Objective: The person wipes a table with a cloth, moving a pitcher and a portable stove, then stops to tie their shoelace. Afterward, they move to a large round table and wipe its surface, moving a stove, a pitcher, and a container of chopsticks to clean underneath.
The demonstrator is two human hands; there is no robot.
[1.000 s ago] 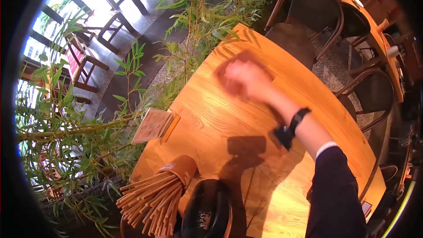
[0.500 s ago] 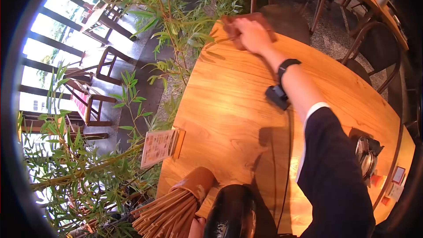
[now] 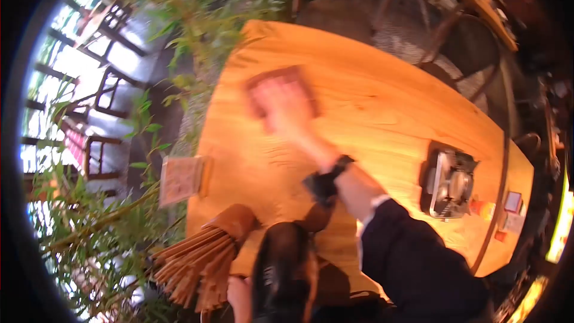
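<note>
On wooden table | right hand flat atop brown cloth | left hand grip unclear

The right arm reaches forward and to the left, nearly straight at the elbow. Its right hand lies palm down and looks flat, though blur smears the fingers together. The bare forearm runs back to a black strap at the wrist, then a white cuff and a dark sleeve. Only a small part of the left hand shows, low by the bottom edge; its fingers cannot be made out
</note>
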